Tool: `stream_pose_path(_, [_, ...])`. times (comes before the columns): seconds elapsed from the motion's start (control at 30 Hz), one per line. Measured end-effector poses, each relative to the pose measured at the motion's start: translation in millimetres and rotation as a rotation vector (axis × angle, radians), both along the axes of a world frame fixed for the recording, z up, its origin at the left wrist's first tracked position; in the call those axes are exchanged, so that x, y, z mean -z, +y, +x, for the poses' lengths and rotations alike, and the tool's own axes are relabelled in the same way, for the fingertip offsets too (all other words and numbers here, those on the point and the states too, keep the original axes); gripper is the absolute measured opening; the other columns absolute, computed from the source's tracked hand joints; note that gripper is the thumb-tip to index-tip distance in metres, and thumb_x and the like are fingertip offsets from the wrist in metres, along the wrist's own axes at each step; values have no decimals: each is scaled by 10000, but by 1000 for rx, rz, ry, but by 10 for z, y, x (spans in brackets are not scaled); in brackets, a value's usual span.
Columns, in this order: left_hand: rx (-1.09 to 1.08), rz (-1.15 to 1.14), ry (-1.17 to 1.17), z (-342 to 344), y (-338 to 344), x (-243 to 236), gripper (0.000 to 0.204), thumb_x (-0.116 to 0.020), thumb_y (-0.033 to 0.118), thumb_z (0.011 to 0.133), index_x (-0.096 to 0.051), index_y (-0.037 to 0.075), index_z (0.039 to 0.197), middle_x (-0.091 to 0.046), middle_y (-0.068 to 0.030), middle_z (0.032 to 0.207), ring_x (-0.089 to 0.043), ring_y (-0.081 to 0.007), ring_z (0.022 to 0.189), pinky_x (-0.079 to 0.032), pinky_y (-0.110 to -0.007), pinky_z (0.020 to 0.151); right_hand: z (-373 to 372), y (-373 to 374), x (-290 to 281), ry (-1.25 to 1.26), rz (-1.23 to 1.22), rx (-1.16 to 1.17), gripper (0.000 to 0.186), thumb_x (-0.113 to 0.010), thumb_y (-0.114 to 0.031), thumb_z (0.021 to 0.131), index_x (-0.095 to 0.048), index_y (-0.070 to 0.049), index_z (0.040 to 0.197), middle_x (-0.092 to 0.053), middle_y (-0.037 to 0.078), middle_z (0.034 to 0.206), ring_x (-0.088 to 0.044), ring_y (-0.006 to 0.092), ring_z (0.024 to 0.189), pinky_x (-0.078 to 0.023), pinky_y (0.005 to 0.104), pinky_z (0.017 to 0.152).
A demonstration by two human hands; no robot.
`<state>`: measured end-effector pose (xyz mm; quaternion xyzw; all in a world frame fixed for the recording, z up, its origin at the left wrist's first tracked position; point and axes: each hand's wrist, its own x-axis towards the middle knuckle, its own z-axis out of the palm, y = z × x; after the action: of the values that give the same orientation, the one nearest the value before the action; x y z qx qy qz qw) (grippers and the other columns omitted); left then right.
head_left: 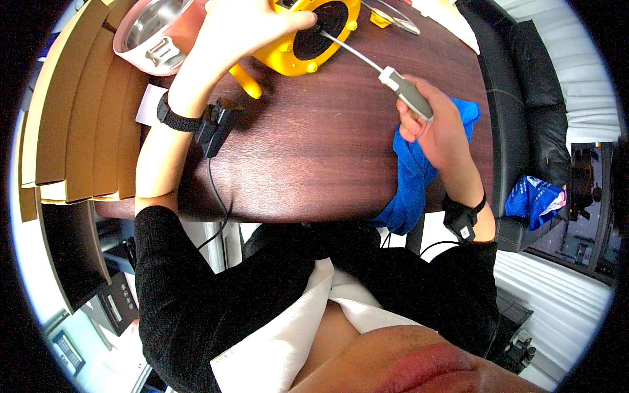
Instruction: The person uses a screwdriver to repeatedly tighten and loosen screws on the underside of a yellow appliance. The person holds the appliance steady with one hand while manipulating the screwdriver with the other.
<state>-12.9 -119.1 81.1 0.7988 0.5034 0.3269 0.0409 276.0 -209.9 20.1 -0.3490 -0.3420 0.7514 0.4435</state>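
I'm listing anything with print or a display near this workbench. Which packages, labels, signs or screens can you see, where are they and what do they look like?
White paper slip or label: on the dark wood table beside the left forearm, partly hidden, rectangular.
Blue packet with white print: on the black seat at right, crumpled.
Dark device with a small panel: lower left under the table, boxy; too blurred to tell more.
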Motion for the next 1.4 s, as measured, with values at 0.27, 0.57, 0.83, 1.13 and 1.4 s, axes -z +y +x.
stream_pose_path(0.27, [-27, 26, 26, -72, 33, -55, 769, -699, 369, 629, -516, 14, 1286, -453, -226, 1350, -389, -380, 1265, -304, -472, 1075, -326, -92, -255, -1368, 1268, 269, 305, -651, -70, 826, -560, -75, 1117, -632, 118, 920, -642, 233, 827, -499, 319, 730])
stream_pose_path(0.57, [-51, 7, -6, -15, -17, -63, 751, -707, 361, 628, -528, 20, 1273, -455, -215, 1351, -373, -379, 1269, -299, -477, 1074, -275, -50, -70, -230, 199, 317, 257, -488, -170, 961, -489, 3, 1150, -568, 106, 845, -539, 153, 657, -413, 266, 494])
stream_pose_path(0.83, [-55, 20, -14, -20, -5, -53, 746, -702, 362, 633, -528, 13, 1270, -467, -218, 1334, -381, -372, 1265, -301, -479, 1073, -387, -72, -123, -1016, 980, 487, 271, -573, 20, 848, -516, -17, 1110, -588, 119, 946, -590, 194, 788, -488, 306, 668])
stream_pose_path(1.13, [8, 25, -27, -66, 52, -73, 723, -689, 355, 643, -534, -1, 1254, -487, -215, 1306, -396, -355, 1258, -316, -482, 1060, -322, -64, -31, -1209, 1231, 280, 348, -663, 4, 744, -565, -53, 1073, -559, 105, 1030, -569, 259, 867, -484, 343, 756])
stream_pose_path(1.4, [-45, 82, 21, 71, -133, -87, 737, -702, 353, 635, -530, 34, 1277, -478, -206, 1328, -389, -343, 1272, -295, -468, 1075, -313, 161, 106, -517, 183, -273, 308, -501, -163, 932, -491, -10, 1199, -564, 49, 830, -518, 83, 676, -449, 217, 568])
